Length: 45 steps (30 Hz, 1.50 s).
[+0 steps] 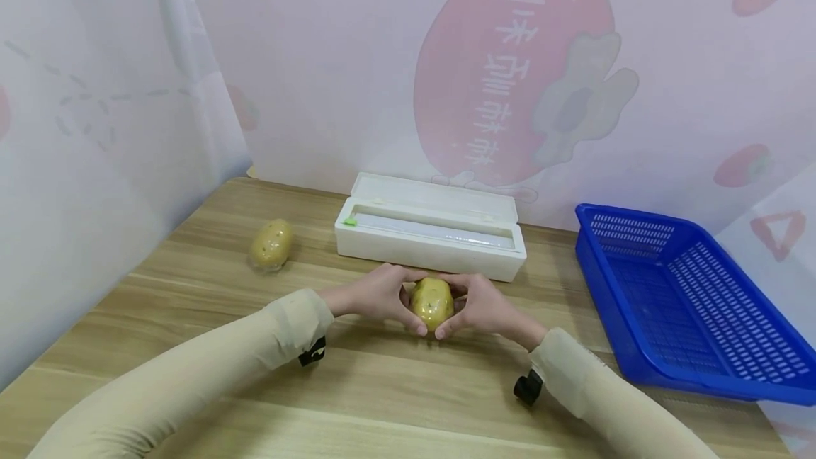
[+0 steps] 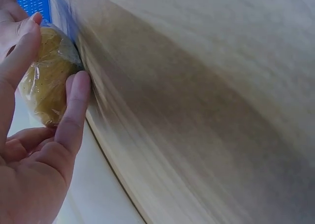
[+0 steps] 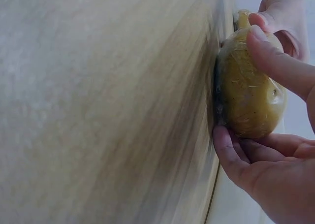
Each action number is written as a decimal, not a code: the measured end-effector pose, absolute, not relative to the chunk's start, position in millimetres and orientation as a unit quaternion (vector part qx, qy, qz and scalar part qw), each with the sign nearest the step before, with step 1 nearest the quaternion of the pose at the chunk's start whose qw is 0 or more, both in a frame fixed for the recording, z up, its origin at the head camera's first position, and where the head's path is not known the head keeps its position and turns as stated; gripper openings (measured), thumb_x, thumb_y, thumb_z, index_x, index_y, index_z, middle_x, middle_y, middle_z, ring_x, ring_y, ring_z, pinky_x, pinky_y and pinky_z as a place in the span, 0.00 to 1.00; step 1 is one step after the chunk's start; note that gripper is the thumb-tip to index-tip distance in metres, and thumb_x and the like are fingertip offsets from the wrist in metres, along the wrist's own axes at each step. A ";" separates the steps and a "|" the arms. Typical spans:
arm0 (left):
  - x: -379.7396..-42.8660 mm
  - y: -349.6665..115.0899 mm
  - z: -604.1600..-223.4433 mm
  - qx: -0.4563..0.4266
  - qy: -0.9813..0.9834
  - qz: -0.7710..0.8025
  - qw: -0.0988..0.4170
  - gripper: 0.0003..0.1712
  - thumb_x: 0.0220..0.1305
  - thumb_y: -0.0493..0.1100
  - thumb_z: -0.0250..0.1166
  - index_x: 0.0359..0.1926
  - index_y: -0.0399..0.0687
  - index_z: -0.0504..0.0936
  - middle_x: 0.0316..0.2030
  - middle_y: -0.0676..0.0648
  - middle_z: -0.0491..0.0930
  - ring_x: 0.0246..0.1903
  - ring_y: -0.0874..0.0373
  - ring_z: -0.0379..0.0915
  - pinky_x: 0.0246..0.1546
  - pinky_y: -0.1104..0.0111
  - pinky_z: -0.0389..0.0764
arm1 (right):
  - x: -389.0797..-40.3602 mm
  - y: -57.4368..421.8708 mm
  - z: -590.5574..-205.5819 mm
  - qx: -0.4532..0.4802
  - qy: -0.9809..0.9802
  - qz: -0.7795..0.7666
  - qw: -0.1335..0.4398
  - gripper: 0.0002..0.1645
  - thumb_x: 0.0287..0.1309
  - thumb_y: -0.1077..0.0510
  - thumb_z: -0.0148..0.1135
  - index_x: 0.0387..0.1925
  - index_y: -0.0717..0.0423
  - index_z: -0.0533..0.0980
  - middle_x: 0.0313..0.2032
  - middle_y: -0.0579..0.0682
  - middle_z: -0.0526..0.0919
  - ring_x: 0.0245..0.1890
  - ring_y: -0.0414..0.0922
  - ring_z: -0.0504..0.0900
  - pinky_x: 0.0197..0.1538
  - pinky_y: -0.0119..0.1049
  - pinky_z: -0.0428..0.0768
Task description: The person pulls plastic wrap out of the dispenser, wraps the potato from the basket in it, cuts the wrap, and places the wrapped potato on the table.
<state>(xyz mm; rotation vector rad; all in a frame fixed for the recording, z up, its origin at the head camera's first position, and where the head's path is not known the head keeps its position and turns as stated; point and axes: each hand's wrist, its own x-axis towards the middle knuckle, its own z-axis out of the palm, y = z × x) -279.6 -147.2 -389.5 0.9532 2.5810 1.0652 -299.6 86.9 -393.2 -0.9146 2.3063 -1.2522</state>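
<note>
Between my two hands is a potato (image 1: 433, 302) covered in clear plastic wrap, low over the table in front of the white box. My left hand (image 1: 384, 296) holds its left side, thumb at the near end and fingers curled round the far side. From the right, my right hand (image 1: 482, 305) grips it in the same way. The wrist views show the wrap creased over the potato (image 2: 49, 76), with fingertips low beside the table. Part of the potato (image 3: 251, 86) is hidden by the right thumb.
A second wrapped potato (image 1: 272, 244) lies at the left on the wooden table (image 1: 382, 402). Behind my hands stands a long white cling film box (image 1: 427, 256), lid up, with a green slider at its left end. At the right is a blue plastic basket (image 1: 612, 310).
</note>
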 end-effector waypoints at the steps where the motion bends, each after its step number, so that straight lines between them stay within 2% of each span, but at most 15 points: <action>1: -279.2 -146.9 -388.7 0.320 0.874 0.353 0.095 0.49 0.42 0.55 0.82 0.65 0.46 0.72 0.28 0.57 0.82 0.21 0.64 0.76 0.24 0.69 0.78 | -299.2 87.1 -392.8 -0.322 0.814 -0.446 0.185 0.54 0.34 0.59 0.85 0.66 0.63 0.68 0.50 0.53 0.80 0.48 0.50 0.81 0.47 0.38 0.81; 6: -277.4 -144.5 -384.9 0.324 0.886 0.320 0.084 0.50 0.44 0.59 0.80 0.65 0.45 0.72 0.39 0.55 0.79 0.30 0.60 0.78 0.34 0.69 0.79 | -293.9 88.8 -391.0 -0.311 0.815 -0.447 0.199 0.57 0.38 0.59 0.84 0.70 0.62 0.63 0.54 0.55 0.76 0.50 0.52 0.80 0.48 0.39 0.81; 9: -277.4 -143.5 -384.9 0.327 0.890 0.308 0.077 0.52 0.44 0.61 0.79 0.66 0.43 0.71 0.48 0.52 0.77 0.38 0.59 0.76 0.40 0.68 0.78 | -288.3 90.7 -390.1 -0.320 0.828 -0.425 0.179 0.62 0.39 0.56 0.84 0.72 0.64 0.58 0.59 0.57 0.72 0.54 0.53 0.77 0.50 0.39 0.80; 12: -276.9 -144.0 -385.4 0.324 0.891 0.308 0.072 0.54 0.45 0.63 0.78 0.67 0.40 0.69 0.53 0.49 0.76 0.40 0.61 0.76 0.44 0.67 0.77 | -282.4 92.1 -388.8 -0.343 0.847 -0.383 0.135 0.66 0.38 0.52 0.84 0.73 0.65 0.55 0.63 0.57 0.69 0.56 0.52 0.75 0.51 0.41 0.79; 16: -276.4 -144.7 -383.8 0.327 0.880 0.337 0.074 0.48 0.49 0.59 0.78 0.66 0.41 0.71 0.49 0.48 0.77 0.32 0.60 0.78 0.37 0.67 0.80 | -279.3 91.6 -389.0 -0.360 0.853 -0.366 0.094 0.64 0.39 0.50 0.84 0.72 0.65 0.58 0.65 0.56 0.68 0.57 0.52 0.75 0.51 0.43 0.79; 19: -276.8 -144.8 -381.0 0.329 0.874 0.349 0.081 0.45 0.50 0.56 0.78 0.65 0.43 0.72 0.45 0.50 0.78 0.25 0.60 0.79 0.29 0.68 0.80 | -279.9 89.6 -390.1 -0.357 0.845 -0.387 0.095 0.60 0.40 0.54 0.83 0.71 0.66 0.60 0.63 0.57 0.71 0.55 0.52 0.76 0.50 0.40 0.80; 21: -277.4 -145.1 -378.7 0.324 0.877 0.343 0.087 0.46 0.50 0.56 0.78 0.66 0.42 0.72 0.44 0.49 0.79 0.23 0.62 0.79 0.27 0.69 0.80 | -280.4 88.1 -390.1 -0.353 0.846 -0.389 0.094 0.58 0.40 0.54 0.83 0.69 0.66 0.62 0.59 0.56 0.74 0.54 0.51 0.77 0.50 0.39 0.80; 26: -280.0 -146.3 -375.7 0.312 0.888 0.322 0.100 0.50 0.49 0.59 0.77 0.67 0.37 0.70 0.54 0.43 0.78 0.24 0.64 0.79 0.30 0.70 0.80 | -283.4 85.4 -388.9 -0.352 0.856 -0.368 0.084 0.57 0.38 0.51 0.84 0.67 0.68 0.66 0.53 0.55 0.79 0.51 0.48 0.79 0.50 0.41 0.80; 30: -281.3 -147.2 -379.3 0.305 0.885 0.329 0.120 0.51 0.51 0.60 0.76 0.70 0.40 0.67 0.61 0.40 0.73 0.23 0.60 0.80 0.30 0.68 0.81 | -284.9 85.3 -389.0 -0.354 0.855 -0.370 0.085 0.55 0.37 0.52 0.84 0.66 0.67 0.68 0.51 0.54 0.80 0.50 0.48 0.79 0.51 0.41 0.80; 34: -279.5 -148.0 -381.3 0.285 0.877 0.358 0.148 0.51 0.52 0.58 0.76 0.72 0.44 0.64 0.57 0.40 0.75 0.20 0.52 0.80 0.24 0.63 0.82 | -285.1 85.0 -388.0 -0.349 0.859 -0.365 0.085 0.55 0.35 0.52 0.85 0.65 0.65 0.69 0.50 0.51 0.81 0.49 0.46 0.79 0.50 0.39 0.80; 37: -278.5 -148.2 -380.6 0.274 0.879 0.360 0.151 0.50 0.52 0.58 0.76 0.72 0.46 0.65 0.53 0.42 0.77 0.19 0.50 0.80 0.22 0.63 0.81 | -286.7 84.2 -387.4 -0.349 0.862 -0.359 0.084 0.54 0.35 0.52 0.85 0.65 0.64 0.70 0.49 0.50 0.81 0.48 0.45 0.79 0.49 0.37 0.80; 43: -278.9 -147.6 -377.4 0.273 0.887 0.341 0.150 0.51 0.51 0.59 0.76 0.71 0.45 0.66 0.61 0.41 0.73 0.19 0.51 0.80 0.22 0.64 0.81 | -287.4 83.3 -386.5 -0.344 0.863 -0.358 0.097 0.53 0.35 0.53 0.85 0.65 0.61 0.70 0.49 0.48 0.81 0.47 0.43 0.80 0.47 0.35 0.80; 45: -279.4 -147.8 -376.4 0.274 0.888 0.338 0.153 0.51 0.51 0.59 0.76 0.71 0.44 0.66 0.60 0.41 0.73 0.19 0.51 0.80 0.22 0.64 0.81 | -286.5 83.1 -386.5 -0.341 0.863 -0.359 0.098 0.54 0.35 0.52 0.85 0.65 0.61 0.70 0.49 0.49 0.81 0.47 0.43 0.80 0.47 0.35 0.80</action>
